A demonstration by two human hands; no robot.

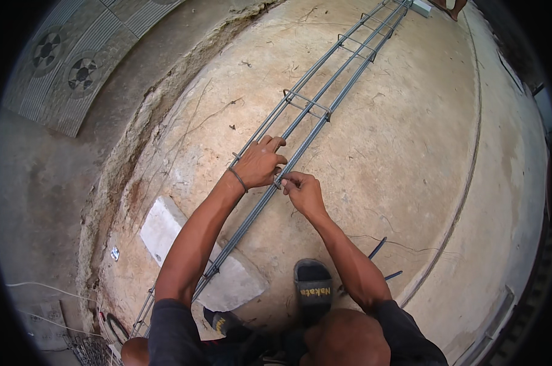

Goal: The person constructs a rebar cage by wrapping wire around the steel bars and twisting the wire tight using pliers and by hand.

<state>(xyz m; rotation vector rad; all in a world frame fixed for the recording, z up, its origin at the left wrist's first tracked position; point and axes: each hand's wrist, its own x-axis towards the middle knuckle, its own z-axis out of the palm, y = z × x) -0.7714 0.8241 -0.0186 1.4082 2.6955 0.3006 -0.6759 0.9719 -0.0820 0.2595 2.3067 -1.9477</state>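
A long rebar cage (pixel 301 114) of grey ribbed bars with square stirrups (pixel 357 47) runs diagonally from the lower left to the top right. Bent across its bars, my left hand (pixel 261 163) grips the cage, thumb and fingertips by a stirrup corner. A dark band circles the left wrist. My right hand (pixel 303 192) pinches with thumb and forefinger at the near bar, right beside the left thumb. Whatever sits in that pinch is too small and too covered to name.
A pale concrete block (pixel 236 283) lies beneath the cage's near part; another block (pixel 420 8) is at its far end. A dark sandal (pixel 313 287) is on my foot. Blue-grey rods (pixel 378 247) lie right of my right arm. Another person's foot (pixel 453 13) shows at top right. Patterned panels (pixel 75 58) lie left.
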